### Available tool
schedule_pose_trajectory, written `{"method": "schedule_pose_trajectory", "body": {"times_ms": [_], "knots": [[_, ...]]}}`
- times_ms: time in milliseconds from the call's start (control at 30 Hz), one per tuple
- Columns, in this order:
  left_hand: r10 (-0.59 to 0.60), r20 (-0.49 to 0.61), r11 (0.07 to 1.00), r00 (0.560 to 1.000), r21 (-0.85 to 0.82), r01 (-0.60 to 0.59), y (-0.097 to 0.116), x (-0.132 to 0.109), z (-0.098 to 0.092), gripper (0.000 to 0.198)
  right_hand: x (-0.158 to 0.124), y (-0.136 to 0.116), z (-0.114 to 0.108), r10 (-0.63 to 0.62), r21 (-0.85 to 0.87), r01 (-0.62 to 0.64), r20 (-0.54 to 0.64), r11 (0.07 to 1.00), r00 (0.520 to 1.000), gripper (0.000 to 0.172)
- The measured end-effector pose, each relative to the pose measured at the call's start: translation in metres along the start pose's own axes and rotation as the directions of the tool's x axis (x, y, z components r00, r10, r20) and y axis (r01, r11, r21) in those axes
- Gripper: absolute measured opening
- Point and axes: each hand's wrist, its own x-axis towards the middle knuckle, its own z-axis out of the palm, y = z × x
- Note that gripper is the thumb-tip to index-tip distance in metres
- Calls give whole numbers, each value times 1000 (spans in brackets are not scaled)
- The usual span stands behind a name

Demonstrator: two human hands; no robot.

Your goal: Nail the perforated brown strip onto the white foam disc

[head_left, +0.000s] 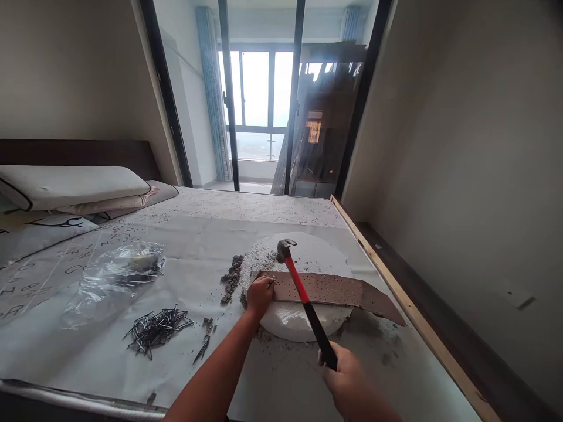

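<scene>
A brown strip (325, 288) dotted with small holes lies across a round white slab (303, 325); its right end reaches past the slab. At the strip's left end, my left hand (260, 295) is closed in a pinch, with a small nail tip showing at its fingers. My right hand (341, 369) is wrapped round the black handle of a claw hammer (299, 281). The hammer's head is raised above the slab, to the right of my left hand and apart from it. Left of my left forearm lies a pile of dark nails (157, 329).
A clear plastic bag (118, 272) lies on the covered bed surface (197, 252), with pillows (79, 187) at the far left. Grey crumbs (231, 280) lie beside the slab. A wooden plank (409, 305) runs along the right edge near the wall.
</scene>
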Motion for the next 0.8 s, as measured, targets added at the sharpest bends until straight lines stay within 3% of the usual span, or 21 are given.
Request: {"method": "schedule_pose_trajectory", "body": {"times_ms": [100,233,400,633,800], "knots": [[-25,4,1000,1000,15,25,0,0,0,20,3,1,3,25,-57,-26,-18,998,1000,12],[-21,16,1000,1000,-6,21,-2,-1,1,20,-3,0,3,-15,-2,15,-40,1000,999,9],[-25,0,999,1000,-25,25,-4,-1,1,21,0,-3,5,61,-40,-62,-26,997,998,14],[-28,32,999,999,15,28,-1,-1,-1,21,-1,-5,4,-42,-32,41,-31,999,999,12],[-46,2,999,999,15,46,0,-2,-2,21,2,-6,9,66,-89,-66,1,994,998,18]]}}
